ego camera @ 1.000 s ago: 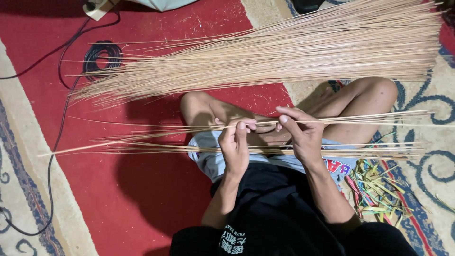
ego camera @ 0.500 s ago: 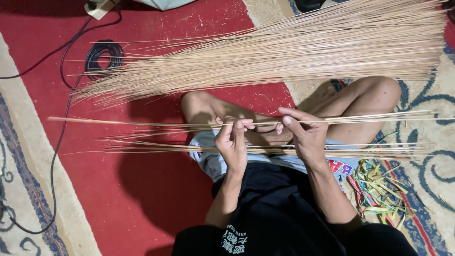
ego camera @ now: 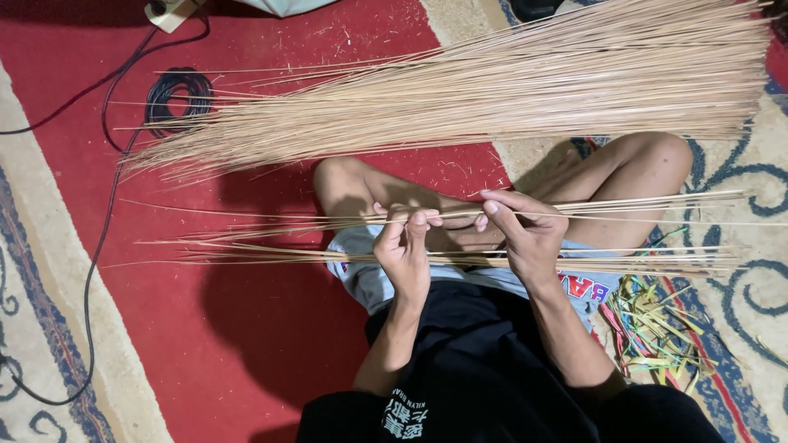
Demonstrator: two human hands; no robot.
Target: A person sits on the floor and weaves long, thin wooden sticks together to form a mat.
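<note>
I sit cross-legged on a red carpet. My left hand [ego camera: 404, 250] and my right hand [ego camera: 525, 230] pinch a few thin pale sticks [ego camera: 640, 205] that run level from left to right above my lap. A second small bundle of the same sticks [ego camera: 246, 253] lies across my thighs just below the hands. A large fan-shaped heap of long sticks [ego camera: 492, 90] lies on the floor beyond my knees, tips pointing left.
A coiled black cable [ego camera: 176, 98] and a loose black wire [ego camera: 94, 271] lie on the carpet at the left. A white power strip [ego camera: 168, 11] sits at the top edge. Green and yellow strips [ego camera: 657, 328] are piled by my right hip.
The thin sticks in my hands have slid to the right, and both hands shifted slightly along them. The big heap has not moved.
</note>
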